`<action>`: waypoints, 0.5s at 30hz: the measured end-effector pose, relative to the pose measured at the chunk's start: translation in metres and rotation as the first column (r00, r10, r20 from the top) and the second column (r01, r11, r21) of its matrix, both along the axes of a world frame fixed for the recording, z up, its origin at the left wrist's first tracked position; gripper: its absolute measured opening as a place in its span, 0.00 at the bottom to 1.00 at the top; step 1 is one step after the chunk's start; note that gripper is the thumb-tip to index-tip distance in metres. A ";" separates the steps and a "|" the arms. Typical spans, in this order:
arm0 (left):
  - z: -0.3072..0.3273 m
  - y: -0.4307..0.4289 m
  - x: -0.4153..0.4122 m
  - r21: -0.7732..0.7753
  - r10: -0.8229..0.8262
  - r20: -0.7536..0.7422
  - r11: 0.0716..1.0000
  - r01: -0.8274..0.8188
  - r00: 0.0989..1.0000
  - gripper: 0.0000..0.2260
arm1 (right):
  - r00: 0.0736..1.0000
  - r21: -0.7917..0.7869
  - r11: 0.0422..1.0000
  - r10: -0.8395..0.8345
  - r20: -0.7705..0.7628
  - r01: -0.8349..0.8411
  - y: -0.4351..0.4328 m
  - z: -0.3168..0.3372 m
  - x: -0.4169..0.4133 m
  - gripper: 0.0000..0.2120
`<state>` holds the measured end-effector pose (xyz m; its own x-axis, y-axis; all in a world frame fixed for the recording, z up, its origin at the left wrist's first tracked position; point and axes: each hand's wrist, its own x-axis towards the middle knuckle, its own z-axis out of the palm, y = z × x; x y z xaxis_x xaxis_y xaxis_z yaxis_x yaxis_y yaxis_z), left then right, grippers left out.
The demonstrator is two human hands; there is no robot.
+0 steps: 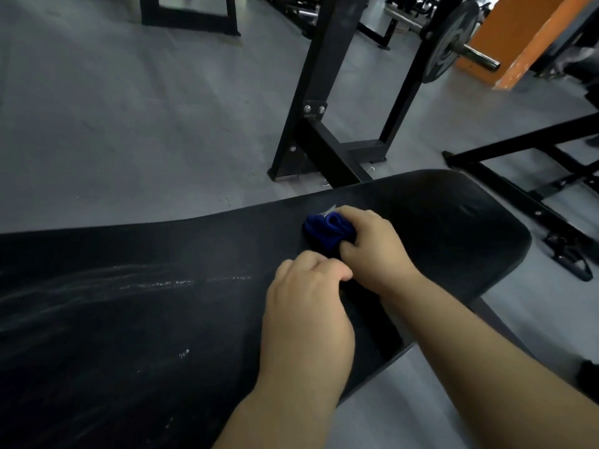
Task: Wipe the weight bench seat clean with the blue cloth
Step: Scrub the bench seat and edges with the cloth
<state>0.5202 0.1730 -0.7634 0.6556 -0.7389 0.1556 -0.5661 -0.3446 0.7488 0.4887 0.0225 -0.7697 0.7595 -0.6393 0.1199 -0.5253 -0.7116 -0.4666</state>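
Note:
The black padded weight bench seat fills the lower part of the view and runs to a rounded end at the right. A bunched blue cloth lies on the seat near its far edge. My right hand is closed over the cloth and presses it onto the pad. My left hand sits just behind it with fingers curled, touching the near edge of the cloth; whether it grips the cloth is unclear. Pale dusty streaks mark the seat to the left of my hands.
A black steel rack upright with a bolted base stands just beyond the bench. A barbell with a weight plate rests at the upper right beside an orange pillar. Another black frame lies at right on the grey floor.

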 end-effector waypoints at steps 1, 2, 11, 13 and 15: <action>0.000 -0.002 -0.002 -0.022 -0.002 -0.007 1.000 0.002 1.000 0.19 | 0.999 -0.003 0.999 0.034 -0.021 -0.034 -0.002 0.003 -0.006 0.23; 0.000 -0.004 -0.004 -0.047 0.002 -0.014 0.999 -0.003 1.000 0.19 | 0.999 -0.014 1.000 0.020 -0.043 -0.020 -0.009 0.004 -0.011 0.24; 0.011 0.010 -0.024 -0.149 0.187 -0.075 0.969 -0.196 0.980 0.13 | 1.000 0.012 1.000 0.015 -0.020 -0.015 0.019 0.004 -0.026 0.20; 0.009 0.013 -0.021 -0.111 0.233 -0.082 0.964 -0.242 0.969 0.13 | 0.999 -0.006 1.000 0.018 -0.052 -0.019 0.007 0.005 -0.033 0.20; 0.008 0.016 -0.019 -0.072 0.267 -0.051 0.960 -0.270 0.962 0.12 | 0.988 -0.023 0.988 -0.152 -0.030 0.152 -0.011 0.002 -0.038 0.19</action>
